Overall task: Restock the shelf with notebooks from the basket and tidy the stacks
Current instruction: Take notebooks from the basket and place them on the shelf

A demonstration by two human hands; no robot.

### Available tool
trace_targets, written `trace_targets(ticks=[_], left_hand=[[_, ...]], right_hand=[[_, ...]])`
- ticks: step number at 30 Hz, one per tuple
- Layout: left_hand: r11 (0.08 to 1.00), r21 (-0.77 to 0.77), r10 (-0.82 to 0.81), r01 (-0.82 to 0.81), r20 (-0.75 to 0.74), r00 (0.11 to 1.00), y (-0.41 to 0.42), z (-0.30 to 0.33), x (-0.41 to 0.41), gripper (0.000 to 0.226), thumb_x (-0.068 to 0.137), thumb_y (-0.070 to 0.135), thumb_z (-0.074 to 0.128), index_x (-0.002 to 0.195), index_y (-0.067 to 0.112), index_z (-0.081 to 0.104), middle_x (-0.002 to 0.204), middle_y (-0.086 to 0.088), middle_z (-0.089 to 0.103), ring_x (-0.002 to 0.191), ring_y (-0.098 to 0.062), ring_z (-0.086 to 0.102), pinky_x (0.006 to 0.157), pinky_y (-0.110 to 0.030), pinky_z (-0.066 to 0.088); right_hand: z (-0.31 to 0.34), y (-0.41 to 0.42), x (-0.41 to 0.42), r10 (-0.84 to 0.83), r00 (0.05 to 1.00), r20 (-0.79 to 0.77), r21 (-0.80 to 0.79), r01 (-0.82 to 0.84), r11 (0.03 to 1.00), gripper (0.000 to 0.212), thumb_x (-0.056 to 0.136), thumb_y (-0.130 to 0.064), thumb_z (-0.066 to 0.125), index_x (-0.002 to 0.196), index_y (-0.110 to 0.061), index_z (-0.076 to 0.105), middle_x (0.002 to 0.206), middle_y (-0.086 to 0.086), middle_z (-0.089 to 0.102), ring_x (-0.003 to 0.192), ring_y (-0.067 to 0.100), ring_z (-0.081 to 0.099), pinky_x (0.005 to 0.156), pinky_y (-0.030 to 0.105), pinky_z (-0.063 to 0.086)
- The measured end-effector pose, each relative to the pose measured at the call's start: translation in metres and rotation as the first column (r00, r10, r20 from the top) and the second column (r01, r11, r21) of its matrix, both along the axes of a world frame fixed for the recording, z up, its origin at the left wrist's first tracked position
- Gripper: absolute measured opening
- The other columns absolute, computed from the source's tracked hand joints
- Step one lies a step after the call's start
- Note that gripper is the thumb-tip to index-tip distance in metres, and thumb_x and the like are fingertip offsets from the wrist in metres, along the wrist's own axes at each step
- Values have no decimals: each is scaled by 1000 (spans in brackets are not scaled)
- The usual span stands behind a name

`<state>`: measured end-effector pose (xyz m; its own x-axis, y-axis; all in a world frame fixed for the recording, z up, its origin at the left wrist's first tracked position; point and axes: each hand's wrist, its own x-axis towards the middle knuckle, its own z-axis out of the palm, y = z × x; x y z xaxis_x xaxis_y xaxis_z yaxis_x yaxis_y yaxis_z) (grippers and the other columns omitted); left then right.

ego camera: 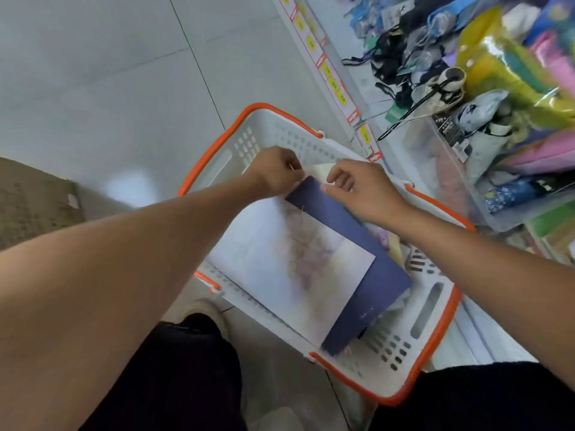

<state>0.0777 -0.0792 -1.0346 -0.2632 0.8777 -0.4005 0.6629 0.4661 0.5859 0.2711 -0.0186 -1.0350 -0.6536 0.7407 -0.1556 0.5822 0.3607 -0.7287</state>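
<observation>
Both hands down at the white basket [435, 334] on the floor: left hand [275, 175] curled tight on the far corner of the blue-edged notebook [314, 259], right hand [361, 189] pinching that top edge. Cover art too blurred to read; what lies beneath is mostly hidden, shelf [429, 169] cut off at right

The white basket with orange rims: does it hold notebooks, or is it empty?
Not empty. The basket holds notebooks; both hands grip the top blue-edged notebook.
</observation>
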Motion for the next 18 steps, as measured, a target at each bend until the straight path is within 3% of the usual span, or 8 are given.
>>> trace_targets(ticks=[2, 6, 9, 12, 15, 18], left_hand=[[1000, -14, 19, -19, 43, 999, 16, 8, -6, 10, 85, 24, 66, 88, 15, 69, 90, -5, 70, 87, -23, 66, 80, -33, 54], [964, -179, -196, 199, 33, 980, 18, 27, 3, 22, 91, 29, 61, 102, 11, 67, 97, -8, 70, 90, -24, 69, 68, -32, 56], [895, -335, -308, 293, 10, 951, 0, 45, 13, 33, 96, 33, 53, 114, 7, 63, 108, -9, 69, 98, -23, 68, 80, -35, 58], [916, -316, -279, 249, -52, 959, -28, 67, 29, 36, 96, 35, 51, 113, 6, 63, 110, -9, 69, 91, -20, 65, 77, -34, 56], [926, -339, -209, 167, -92, 973, -67, 76, 40, 37, 95, 39, 55, 104, 4, 63, 103, -12, 67, 80, -22, 62, 68, -35, 56], [883, -469, -78, 29, -86, 993, -104, 69, 39, 37, 94, 42, 56, 98, 5, 62, 93, -9, 65, 73, -25, 62, 67, -34, 56]], right_hand=[[10, 11, -6, 78, 992, 104, 2, -79, 997, 24, 78, -35, 78, 73, -16, 65, 64, -6, 63, 58, 6, 56, 61, 25, 46], [28, -1, -12, 394, 862, 319, 5, -417, 909, 40, 79, -50, 73, 74, -10, 69, 65, 5, 66, 62, 19, 58, 64, 32, 46], [30, -29, -12, 464, 757, 459, -45, -502, 864, 47, 78, -53, 72, 78, -7, 67, 67, 10, 64, 60, 24, 53, 61, 35, 46], [33, -56, -5, 384, 729, 566, 14, -474, 880, 52, 72, -57, 76, 86, -8, 66, 72, 5, 62, 68, 23, 58, 63, 36, 48], [37, -86, 7, 202, 787, 583, 61, -291, 955, 78, 54, -65, 84, 105, -11, 60, 104, 6, 61, 90, 27, 61, 73, 37, 54], [33, -106, 16, 120, 740, 662, 108, -252, 962, 98, 51, -64, 87, 123, -9, 48, 122, 11, 48, 110, 32, 54, 83, 41, 53]])
